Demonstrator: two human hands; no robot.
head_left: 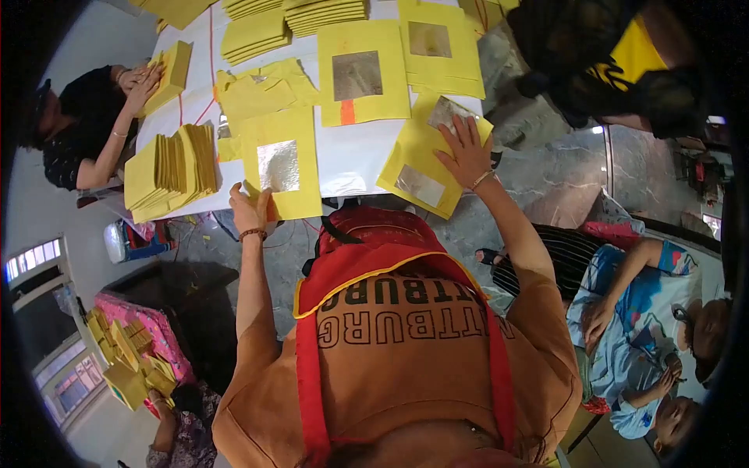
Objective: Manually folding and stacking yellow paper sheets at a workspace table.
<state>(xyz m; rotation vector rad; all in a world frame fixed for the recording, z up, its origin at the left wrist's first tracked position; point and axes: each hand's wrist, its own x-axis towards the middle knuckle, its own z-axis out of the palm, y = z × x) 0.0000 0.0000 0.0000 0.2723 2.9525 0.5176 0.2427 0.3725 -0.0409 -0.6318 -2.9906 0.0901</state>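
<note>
My left hand [251, 210] is at the lower left edge of a yellow paper piece [290, 156] with a silver square, its thumb on the paper and another finger apart, beside it. A bit of orange shows by that thumb. My right hand [468, 152] lies flat, fingers spread, on a tilted yellow piece [402, 152] with two silver patches, partly covering the upper one. Both pieces reach the table's near edge. Farther up lie a yellow piece [331, 54] with a silver square and orange strip, and a yellow stack [460, 74] with a silver patch.
Yellow stacks stand on the white-covered table [351, 148], including a fanned stack [168, 171] at left and folded piles [253, 37] behind. Across the left edge, a person's hands [140, 86] press a yellow stack. Other people sit at right and lower left, and someone is at upper right.
</note>
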